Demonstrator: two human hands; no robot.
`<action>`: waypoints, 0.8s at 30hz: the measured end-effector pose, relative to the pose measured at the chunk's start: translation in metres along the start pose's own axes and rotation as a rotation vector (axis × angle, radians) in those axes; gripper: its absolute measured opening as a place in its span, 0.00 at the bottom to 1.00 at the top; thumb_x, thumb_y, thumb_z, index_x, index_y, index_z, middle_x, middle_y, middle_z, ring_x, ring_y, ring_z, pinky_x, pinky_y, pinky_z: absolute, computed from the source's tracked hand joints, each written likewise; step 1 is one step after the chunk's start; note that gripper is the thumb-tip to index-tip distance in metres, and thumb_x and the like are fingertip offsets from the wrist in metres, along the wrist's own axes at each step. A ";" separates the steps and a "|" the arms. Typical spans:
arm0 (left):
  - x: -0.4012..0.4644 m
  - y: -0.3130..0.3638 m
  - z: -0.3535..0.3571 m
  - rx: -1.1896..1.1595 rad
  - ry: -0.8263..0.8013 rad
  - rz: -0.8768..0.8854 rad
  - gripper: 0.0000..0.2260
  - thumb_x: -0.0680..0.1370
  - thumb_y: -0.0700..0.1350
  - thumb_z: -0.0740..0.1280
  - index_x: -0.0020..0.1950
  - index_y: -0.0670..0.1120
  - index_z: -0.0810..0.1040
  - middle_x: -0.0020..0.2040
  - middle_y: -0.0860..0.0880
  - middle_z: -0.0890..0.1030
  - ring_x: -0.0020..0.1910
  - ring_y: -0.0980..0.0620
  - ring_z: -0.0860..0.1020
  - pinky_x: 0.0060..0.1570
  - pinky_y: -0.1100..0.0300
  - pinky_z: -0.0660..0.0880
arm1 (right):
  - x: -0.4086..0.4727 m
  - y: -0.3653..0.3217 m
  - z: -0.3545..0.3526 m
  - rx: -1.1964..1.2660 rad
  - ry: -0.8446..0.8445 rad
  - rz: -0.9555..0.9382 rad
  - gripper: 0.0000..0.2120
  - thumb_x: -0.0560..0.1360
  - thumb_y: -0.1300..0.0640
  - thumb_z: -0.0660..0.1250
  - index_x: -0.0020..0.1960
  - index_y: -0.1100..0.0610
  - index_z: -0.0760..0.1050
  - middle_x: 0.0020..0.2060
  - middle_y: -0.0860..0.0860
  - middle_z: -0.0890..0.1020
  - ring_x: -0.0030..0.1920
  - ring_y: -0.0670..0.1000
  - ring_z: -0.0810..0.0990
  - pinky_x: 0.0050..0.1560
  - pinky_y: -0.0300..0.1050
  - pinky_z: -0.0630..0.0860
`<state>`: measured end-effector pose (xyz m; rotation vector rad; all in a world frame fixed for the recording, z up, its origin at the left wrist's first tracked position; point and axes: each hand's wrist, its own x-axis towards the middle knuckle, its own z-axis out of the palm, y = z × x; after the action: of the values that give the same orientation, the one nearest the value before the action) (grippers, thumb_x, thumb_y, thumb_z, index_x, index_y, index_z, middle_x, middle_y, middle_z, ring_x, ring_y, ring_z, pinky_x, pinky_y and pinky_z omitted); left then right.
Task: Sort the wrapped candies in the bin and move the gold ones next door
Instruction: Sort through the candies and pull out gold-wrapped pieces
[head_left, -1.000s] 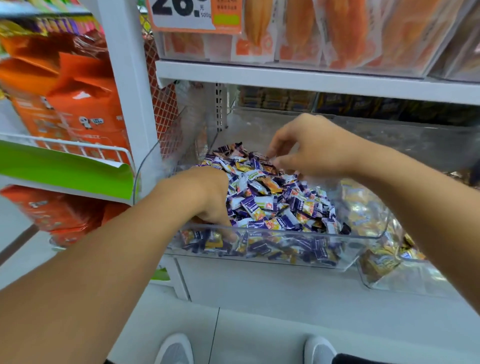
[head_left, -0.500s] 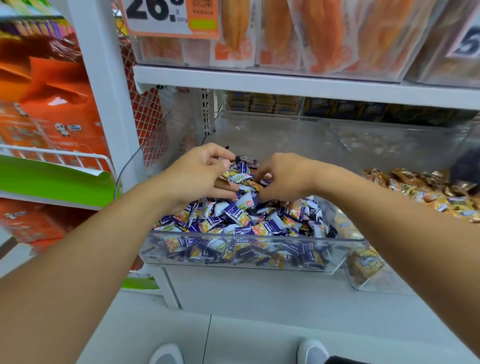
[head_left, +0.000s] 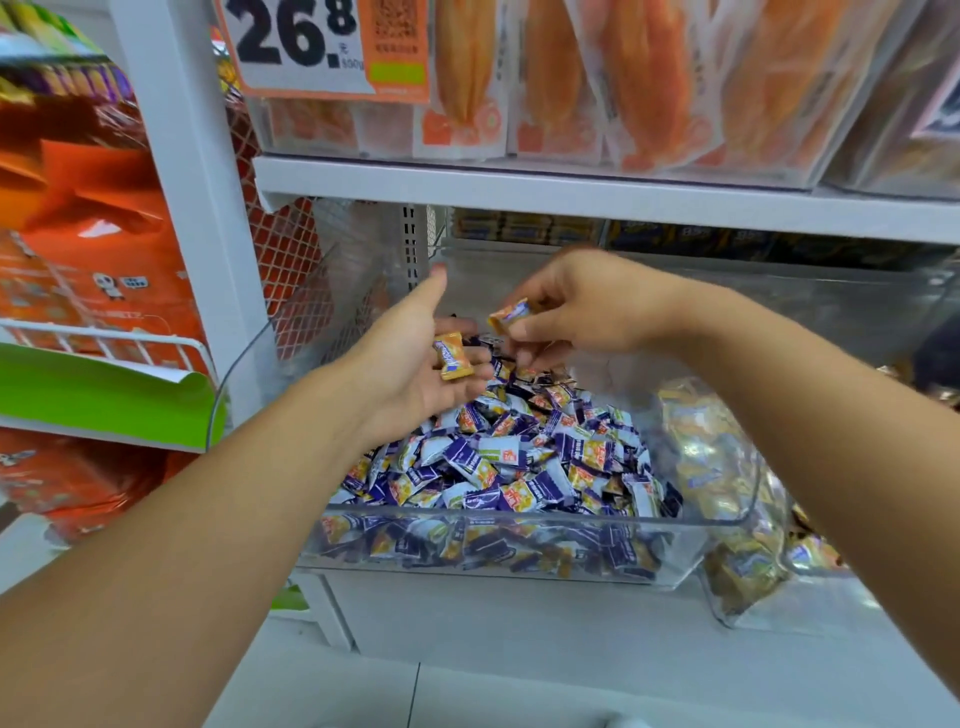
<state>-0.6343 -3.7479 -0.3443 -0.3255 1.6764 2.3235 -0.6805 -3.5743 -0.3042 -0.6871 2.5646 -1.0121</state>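
Note:
A clear plastic bin on the lower shelf holds a heap of purple-and-white wrapped candies. My left hand hovers palm-up above the heap with one gold candy lying on its fingers. My right hand is just to its right and pinches a second gold candy between thumb and fingertips. The neighbouring clear bin to the right holds gold-wrapped candies, partly hidden behind my right forearm.
A white shelf board runs close above the hands, with orange snack packs and a price tag on it. A white upright post and orange bags stand to the left. White floor lies below.
Both hands have lifted out of the candy heap. The left has turned palm-up with a gold candy on it, and the right now pinches another gold candy beside it.

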 end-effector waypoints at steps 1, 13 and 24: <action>0.001 0.001 0.002 -0.108 -0.016 -0.013 0.26 0.81 0.60 0.61 0.62 0.37 0.75 0.46 0.40 0.79 0.40 0.46 0.80 0.35 0.57 0.81 | 0.003 -0.002 0.006 0.013 -0.010 -0.025 0.07 0.80 0.65 0.65 0.56 0.67 0.79 0.40 0.56 0.85 0.40 0.51 0.84 0.48 0.46 0.84; 0.018 0.007 -0.016 -0.600 0.140 0.094 0.15 0.81 0.29 0.59 0.68 0.33 0.70 0.50 0.36 0.76 0.33 0.49 0.81 0.33 0.64 0.80 | 0.064 0.022 -0.013 -0.386 -0.071 0.591 0.19 0.84 0.59 0.57 0.72 0.64 0.67 0.58 0.64 0.78 0.47 0.66 0.84 0.51 0.63 0.82; 0.018 0.002 -0.040 0.996 0.468 0.594 0.05 0.76 0.49 0.72 0.50 0.51 0.80 0.38 0.52 0.79 0.35 0.53 0.76 0.37 0.58 0.72 | 0.100 0.078 0.014 -0.538 -0.302 0.789 0.10 0.83 0.60 0.62 0.55 0.67 0.75 0.41 0.57 0.78 0.38 0.51 0.77 0.46 0.44 0.76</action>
<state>-0.6505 -3.7846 -0.3610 -0.1633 3.2323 1.4035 -0.7835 -3.5856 -0.3790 0.0998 2.4626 0.0324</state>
